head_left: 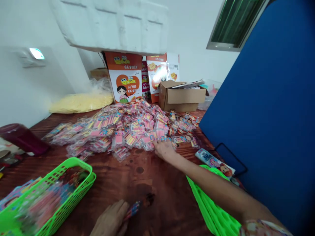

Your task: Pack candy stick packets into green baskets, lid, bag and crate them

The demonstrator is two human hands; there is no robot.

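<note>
Brown table point(169, 186): right hand point(164, 149) at packets point(135, 127), left hand point(111, 217) holding blurred item point(133, 209).

Clear packets point(137, 127) with pink and yellow contents lie loosely heaped across the desk point(172, 186), and a blurred blue-and-red item point(134, 209) slants from the left hand point(110, 218).

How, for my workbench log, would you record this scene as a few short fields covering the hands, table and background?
Left hand: the left hand holds a small item, too blurred to identify
Right hand: the right hand is at the pile's front edge; its grip is unclear
Table centre: pile of clear-wrapped packets on a brown table
Left side: filled green basket; dark red jar behind it
Right side: bright green container, partly hidden by the right arm
Back: orange-and-white boxes, cardboard box, yellow bag
</note>
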